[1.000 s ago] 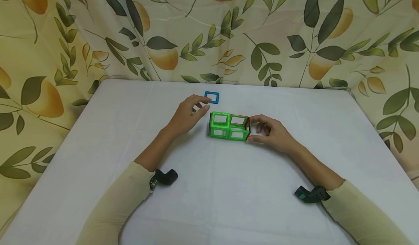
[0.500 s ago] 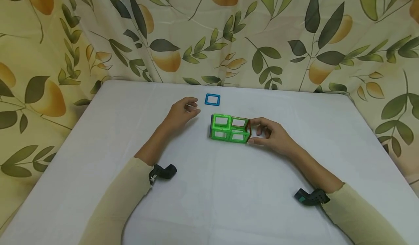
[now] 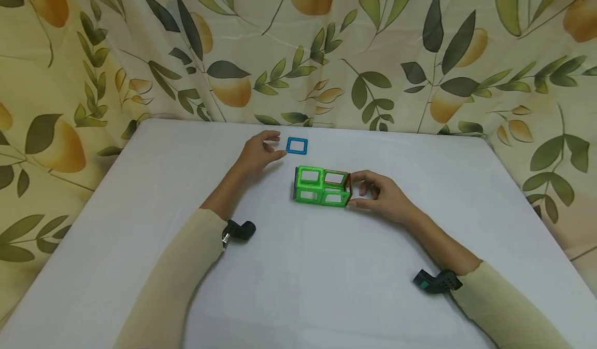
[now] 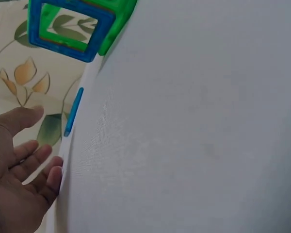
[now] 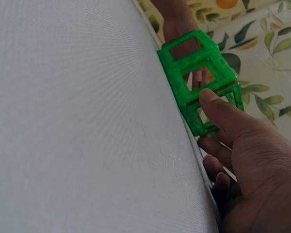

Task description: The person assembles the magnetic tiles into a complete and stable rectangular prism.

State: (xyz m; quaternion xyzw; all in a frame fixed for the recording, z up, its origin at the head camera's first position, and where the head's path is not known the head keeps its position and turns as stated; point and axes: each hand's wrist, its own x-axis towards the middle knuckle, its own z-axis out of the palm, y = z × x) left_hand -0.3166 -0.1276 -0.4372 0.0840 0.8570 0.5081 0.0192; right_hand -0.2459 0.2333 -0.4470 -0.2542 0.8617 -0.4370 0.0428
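Observation:
My right hand (image 3: 389, 196) holds the right end of a small box of magnetic tiles (image 3: 323, 186), thumb at the near corner and fingers at the far one. The box has green square frames, a red frame (image 3: 349, 189) at that end and a blue frame (image 4: 33, 29) at the other. In the right wrist view the thumb lies over a green frame (image 5: 184, 63). My left hand (image 3: 256, 153) is beside a loose blue square tile (image 3: 297, 153) lying flat behind the box. Its fingers are apart and relaxed, thumb tip right at the tile's edge, with nothing held.
A white cloth-covered table (image 3: 298, 276) spreads under both hands. Behind it hangs a fabric (image 3: 280, 22) printed with fruit and leaves. Black wrist cameras (image 3: 240, 231) sit at both sleeve cuffs.
My left hand drew back left from over the blue tile, then came close to its left edge again. The right hand stays at the tile box's end.

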